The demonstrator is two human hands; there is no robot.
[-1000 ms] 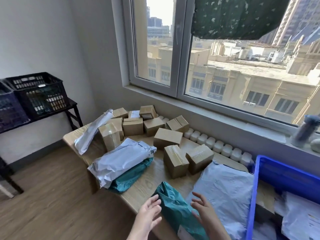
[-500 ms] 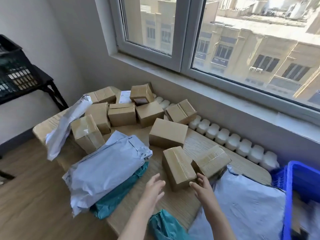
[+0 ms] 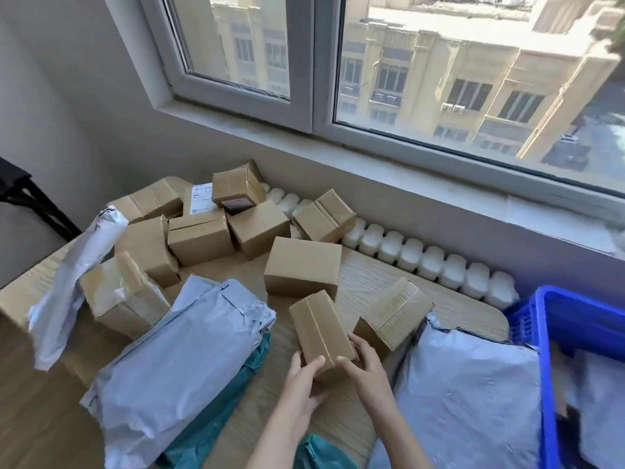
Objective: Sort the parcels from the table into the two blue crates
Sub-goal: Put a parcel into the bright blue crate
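Fingers (image 3: 318,362) of your left hand (image 3: 301,384) and right hand (image 3: 367,370) grip one small box (image 3: 321,330); many parcels (image 3: 302,269) remain, blue crate (image 3: 545,367) part-filled.

No legible text in view.
White shipping label (image 3: 202,199) on flat carton (image 3: 199,211), just left of small raised carton (image 3: 236,186) at back of pile: rows of dark print plus small square mark, too small to read.
Dark strip label (image 3: 237,204) low on front face of small raised carton: characters unresolved, blurred.
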